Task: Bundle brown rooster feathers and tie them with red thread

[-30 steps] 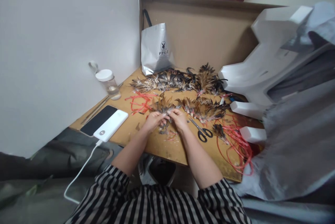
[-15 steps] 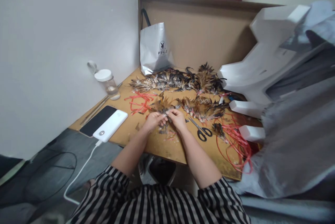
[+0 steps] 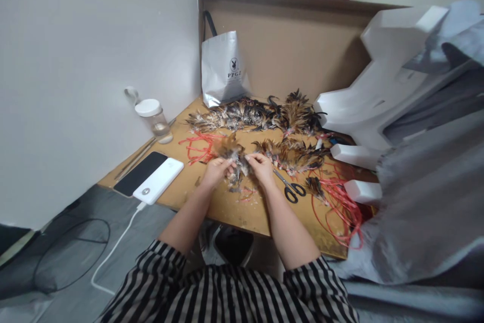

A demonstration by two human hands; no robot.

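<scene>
My left hand is closed in a pinch on a bunch of brown and grey feathers above the table. My right hand is a short gap to the right, thumb and forefinger pressed together beside some dark feathers; what lies between its fingertips is too small to make out. Loose grey feathers and scraps of red string are below the hands. Black-handled scissors rest open-bladed or nearly so just right of my right hand. A row of brown feather bundles lies beyond it.
A longer feather row lies at the back before a silver bag. Red strings lie left, more red strings right. A bottle, phone and white power bank stand or lie left. White foam borders the right.
My hands were together at the feathers and have moved apart, the left going left and the right slightly right. More of the feather bunch now shows between them.
</scene>
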